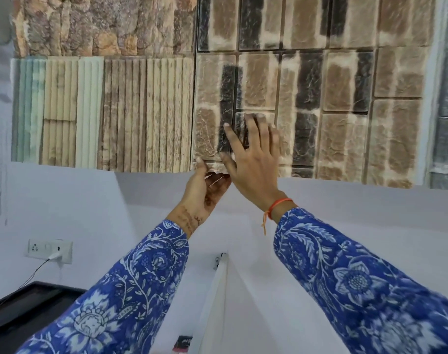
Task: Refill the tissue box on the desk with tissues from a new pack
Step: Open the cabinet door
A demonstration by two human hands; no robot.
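Observation:
No tissue box and no tissue pack is in view. Both my arms, in blue floral sleeves, reach up to a brick-pattern wall panel (345,98). My left hand (205,192) has its fingers curled around the panel's lower left corner, pinching its bottom edge. Just above it, my right hand (253,159) lies flat against the panel face with its fingers spread, holding nothing. An orange thread is tied on my right wrist.
A striped wood-look panel (115,111) and a rough stone-look panel (103,24) hang to the left. Below is a white wall with a socket and plugged-in charger (49,251). A black flat object (26,307) sits at lower left, a white upright board (218,290) at bottom centre.

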